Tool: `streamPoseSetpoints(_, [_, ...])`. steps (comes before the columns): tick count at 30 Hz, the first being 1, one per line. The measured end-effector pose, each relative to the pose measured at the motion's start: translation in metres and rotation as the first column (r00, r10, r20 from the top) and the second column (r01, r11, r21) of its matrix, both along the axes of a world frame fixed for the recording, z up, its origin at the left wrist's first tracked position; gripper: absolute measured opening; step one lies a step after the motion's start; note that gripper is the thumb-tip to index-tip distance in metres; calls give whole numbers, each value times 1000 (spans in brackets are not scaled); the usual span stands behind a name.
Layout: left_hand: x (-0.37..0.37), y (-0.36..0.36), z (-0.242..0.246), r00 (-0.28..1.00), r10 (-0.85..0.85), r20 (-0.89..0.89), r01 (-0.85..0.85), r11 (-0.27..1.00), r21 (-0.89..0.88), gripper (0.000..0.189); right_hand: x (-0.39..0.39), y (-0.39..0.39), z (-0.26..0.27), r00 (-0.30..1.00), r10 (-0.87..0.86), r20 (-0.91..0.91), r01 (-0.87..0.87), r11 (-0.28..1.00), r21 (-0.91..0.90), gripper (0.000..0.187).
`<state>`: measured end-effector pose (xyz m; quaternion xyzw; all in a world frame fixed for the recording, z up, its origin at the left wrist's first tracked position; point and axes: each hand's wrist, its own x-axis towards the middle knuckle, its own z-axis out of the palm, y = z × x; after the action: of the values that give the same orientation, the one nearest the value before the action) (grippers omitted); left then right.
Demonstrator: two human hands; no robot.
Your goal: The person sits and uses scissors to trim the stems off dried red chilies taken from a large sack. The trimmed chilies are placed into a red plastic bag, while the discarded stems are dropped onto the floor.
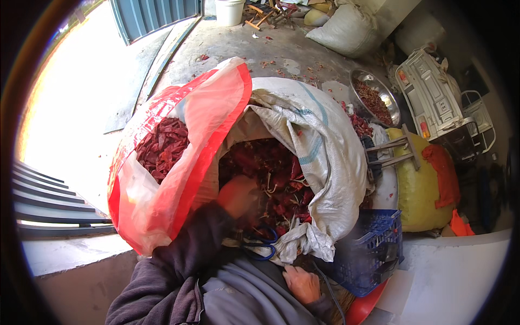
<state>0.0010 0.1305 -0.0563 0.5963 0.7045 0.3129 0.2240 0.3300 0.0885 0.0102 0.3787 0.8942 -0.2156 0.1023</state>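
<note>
My left hand, blurred, reaches into the mouth of a large white woven sack. Dried red chillies with stems fill the sack's inside; whether the hand holds any is hidden. My right hand rests low by my knee, below the sack's folded rim, its fingers bent and their tips partly hidden. Scissors with blue handles lie at the sack's near edge, between my hands. To the left, a clear plastic bag with red bands stands open, with dried red chillies inside.
A blue plastic crate stands at right, near a yellow sack and a small stool. Farther off are a metal basin of chilli bits, a white vehicle part, a full white sack and a white bucket.
</note>
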Motion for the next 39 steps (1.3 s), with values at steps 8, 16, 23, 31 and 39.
streamPoseSetpoints(8, [16, -39, 49, 867, 19, 498, -74, 993, 91, 22, -90, 45, 2, 816, -40, -577, 138, 982, 126, 22])
streamPoseSetpoints(16, [24, -65, 49, 936, -176, 305, 139, 981, 137, 39, -135, 67, -1, 726, -325, -606, 158, 937, -312, 45])
streamPoseSetpoints(23, [20, -85, 44, 940, -241, 241, 213, 968, 135, 33, -135, 52, -12, 779, -54, -625, 13, 997, -70, 35])
streamPoseSetpoints(31, [29, -95, 42, 968, -142, 207, 110, 981, 161, 34, -143, 47, -4, 725, 70, -685, 10, 994, 113, 29])
streamPoseSetpoints(39, [37, -95, 38, 818, -114, 565, -79, 949, 306, 26, -152, 33, -7, 399, -715, -574, 72, 648, -758, 33])
